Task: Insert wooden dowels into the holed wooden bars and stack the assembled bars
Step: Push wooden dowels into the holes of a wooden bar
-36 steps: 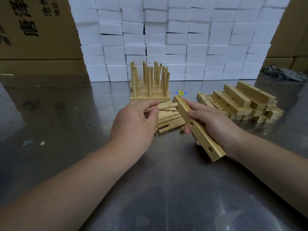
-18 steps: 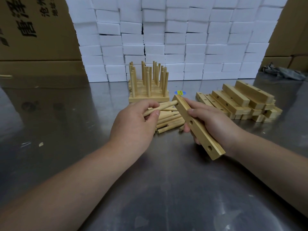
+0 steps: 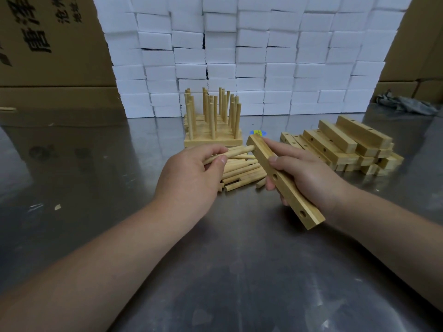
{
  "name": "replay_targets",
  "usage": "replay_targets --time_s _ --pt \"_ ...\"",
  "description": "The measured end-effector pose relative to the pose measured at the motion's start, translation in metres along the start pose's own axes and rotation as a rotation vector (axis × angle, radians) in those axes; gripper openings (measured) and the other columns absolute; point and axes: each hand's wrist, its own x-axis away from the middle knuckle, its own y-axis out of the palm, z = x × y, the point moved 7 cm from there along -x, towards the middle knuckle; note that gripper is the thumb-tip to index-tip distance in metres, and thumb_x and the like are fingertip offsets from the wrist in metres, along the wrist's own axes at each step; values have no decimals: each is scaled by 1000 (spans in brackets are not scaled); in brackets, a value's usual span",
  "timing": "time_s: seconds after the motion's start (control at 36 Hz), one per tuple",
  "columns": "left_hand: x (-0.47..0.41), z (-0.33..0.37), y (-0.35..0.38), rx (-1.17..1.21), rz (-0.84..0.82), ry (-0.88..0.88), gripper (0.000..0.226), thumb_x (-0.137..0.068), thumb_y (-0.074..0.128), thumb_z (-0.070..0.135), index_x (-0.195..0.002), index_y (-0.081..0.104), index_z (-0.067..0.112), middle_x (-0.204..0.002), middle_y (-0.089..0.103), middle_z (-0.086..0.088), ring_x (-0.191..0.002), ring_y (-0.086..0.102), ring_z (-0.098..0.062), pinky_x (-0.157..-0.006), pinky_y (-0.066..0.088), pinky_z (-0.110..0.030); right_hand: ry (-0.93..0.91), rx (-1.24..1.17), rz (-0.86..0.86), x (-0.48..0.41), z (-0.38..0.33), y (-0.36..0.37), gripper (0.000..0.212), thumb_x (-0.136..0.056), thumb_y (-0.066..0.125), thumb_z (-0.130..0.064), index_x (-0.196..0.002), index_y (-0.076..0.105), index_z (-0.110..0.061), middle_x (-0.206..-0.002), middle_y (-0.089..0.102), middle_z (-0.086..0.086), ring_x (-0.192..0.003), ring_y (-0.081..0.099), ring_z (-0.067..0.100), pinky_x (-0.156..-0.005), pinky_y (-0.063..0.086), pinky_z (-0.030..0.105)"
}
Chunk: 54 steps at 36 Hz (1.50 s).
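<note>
Head: dowels (image 3: pixel 212 116) (upright) in stacked bars (image 3: pixel 213 141)

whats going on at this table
A person is mid-assembly. The left hand pinches a dowel, its tip up against the bar gripped in the right hand. Beneath lie loose dowels; behind stands a finished stack with upright pegs; spare bars are piled at right.

Single head-worn wide-angle view, facing forward and down, close over steel table (image 3: pixel 96 164)
</note>
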Motion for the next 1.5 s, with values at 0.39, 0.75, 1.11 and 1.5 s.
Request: replay_targets --time_s 0.39,0.75,1.11,1.5 --pt "-2 -2 6 152 -69 -77 24 -90 54 27 -73 59 42 -48 54 22 -47 48 10 -47 36 -7 1 75 -35 1 -6 1 34 -95 43 -23 -106 47 -54 -56 61 -1 -48 55 5 -45 45 23" --pt "-9 -10 14 1050 -62 -407 7 -87 55 6 -82 58 10 -47 47 5 -39 48 -6 -49 50 -19 14 -35 -19 1 2 11 37 -94 45 -22 -123 50 -46 -56 61 1 -47 54 8 -42 44 22" --pt "-9 -7 2 522 15 -212 27 -99 35 26 -79 51 18 -53 58 8 -56 63 -11 -64 50 -30 13 -100 12 3 1 10 40 -95 44 -19 -131 50 -37 -56 61 2 -47 55 6 -43 42 16" --pt "-3 6 13 -313 -200 94 24 -95 43 20 -107 65 20 -88 47 0 -82 44 -15 -58 26 -21 -4 -74 -7 3 0 10 39 -94 46 -21 -128 51 -39 -57 61 3 -48 52 12 -42 43 21"
